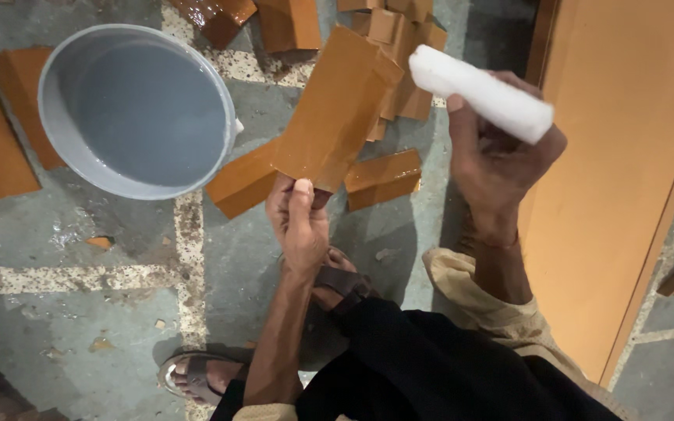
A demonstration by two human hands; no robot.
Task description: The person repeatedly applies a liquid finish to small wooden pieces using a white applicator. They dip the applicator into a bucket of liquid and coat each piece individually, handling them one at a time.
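A big orange board (602,187) stood at the right. A grey bucket of water (138,109) sat on the floor. Many brown tiles (388,178) lay around, looking still undone. The left hand (299,222) pinched one brown tile (335,109) up. The right hand (501,156) squeezed a white roll (481,92) just above it.

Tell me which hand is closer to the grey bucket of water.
Left. The left hand holds an orange-brown tile just right of the grey bucket. The right hand, gripping a white block, is farther right, beyond the tile.
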